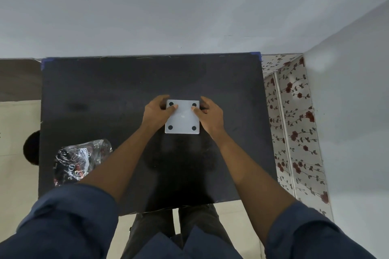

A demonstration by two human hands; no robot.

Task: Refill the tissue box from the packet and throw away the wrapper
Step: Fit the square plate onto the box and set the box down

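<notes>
The tissue box (182,119) stands upside down in the middle of the black table (101,94). Its white square base faces up, with a black round foot at each corner. My left hand (156,112) grips the box's left side, thumb on the base and fingers curled round the far left corner. My right hand (209,114) grips the right side the same way, thumb on the base. The crumpled clear plastic wrapper (81,160) with dark print lies at the table's near left, partly under my left forearm. No tissues show.
A grey wall runs behind the table. To the right hangs a sheet with a red flower print (294,128). A round black object (31,147) sits on the floor left of the table. My legs stand at the near edge.
</notes>
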